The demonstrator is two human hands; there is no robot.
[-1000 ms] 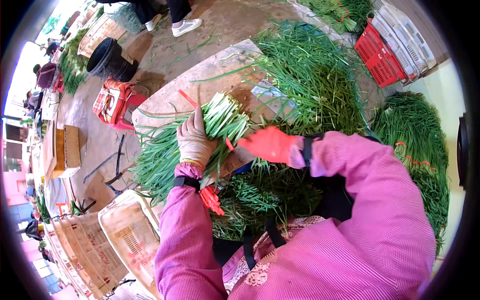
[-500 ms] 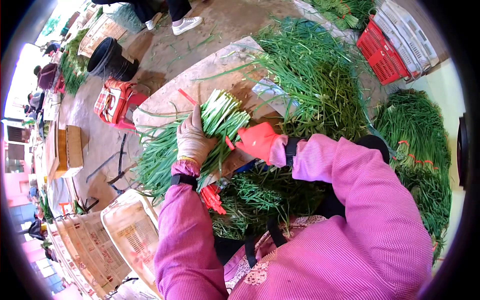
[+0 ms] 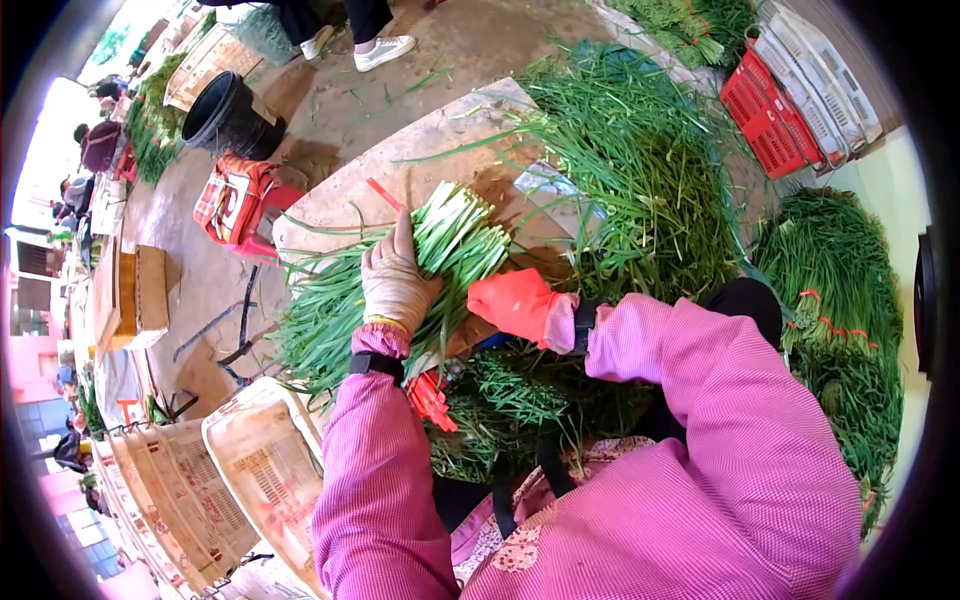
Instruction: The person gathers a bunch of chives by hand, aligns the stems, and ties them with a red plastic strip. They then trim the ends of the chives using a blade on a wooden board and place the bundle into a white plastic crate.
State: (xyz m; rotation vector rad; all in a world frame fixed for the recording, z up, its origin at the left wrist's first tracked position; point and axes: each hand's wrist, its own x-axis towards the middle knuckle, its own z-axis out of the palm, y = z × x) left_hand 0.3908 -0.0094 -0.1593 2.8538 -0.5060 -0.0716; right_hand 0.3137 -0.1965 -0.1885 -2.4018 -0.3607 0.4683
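A bunch of green stalks with pale cut ends (image 3: pixel 455 232) lies on a wooden board (image 3: pixel 340 205). My left hand (image 3: pixel 395 280), in a light glove, presses over the bunch with its fingers round the stalks. A red strip (image 3: pixel 384 194) sticks out beyond its fingertips. Just right of the bunch is my right hand (image 3: pixel 512 304), in a red glove, its fingers closed; whatever they hold is hidden. More red strips (image 3: pixel 430 400) lie below my left wrist. A large heap of loose green stalks (image 3: pixel 640 170) covers the board's right side.
Tied green bundles (image 3: pixel 830 270) lie at the right, below a red crate (image 3: pixel 770 110). Pale crates (image 3: pixel 265 470) stand at lower left. A black bucket (image 3: pixel 232 118) and a red checked bag (image 3: pixel 236 200) are at upper left. A person's legs (image 3: pixel 368 30) show at the top.
My right hand has turned slightly, and the red strip end visible at its fingers earlier is now out of sight. My left hand stays on the bunch. The view has shifted slightly.
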